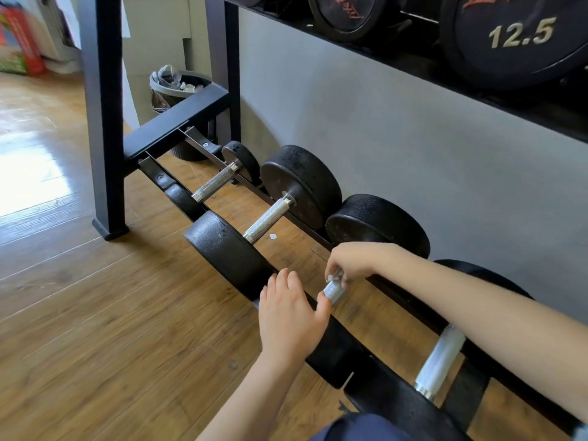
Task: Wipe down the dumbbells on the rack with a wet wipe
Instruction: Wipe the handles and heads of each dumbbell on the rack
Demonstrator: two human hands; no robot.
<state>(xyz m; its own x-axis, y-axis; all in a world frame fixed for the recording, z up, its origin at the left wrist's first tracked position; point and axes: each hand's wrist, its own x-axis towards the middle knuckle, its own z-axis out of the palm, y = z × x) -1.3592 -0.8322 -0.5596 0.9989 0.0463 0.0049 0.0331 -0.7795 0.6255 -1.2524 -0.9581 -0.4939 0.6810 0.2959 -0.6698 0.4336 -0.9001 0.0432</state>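
Four dumbbells on the bottom tier of the rack [178,117], handles crosswise so that each head rests on a rail. Nearest the viewer: dumbbell with smooth handle [440,361], untouched. Next along the rack: third dumbbell [377,222], under treatment. Left hand [288,316] laid over its near head, fingers [286,281] straight and together, thumb against the knurled handle [334,291], probably to stop rolling. Right hand [350,261] over the handle's far end, fingers curled around a small pale wad, probably the wet wipe [331,277], too hidden to confirm. Beyond: second dumbbell [270,218] and small dumbbell [216,183]. Farthest, behind the rack's end frame: waste bin [178,85]. Above the rack's lower tier: upper tier with 12.5 dumbbell [518,36].
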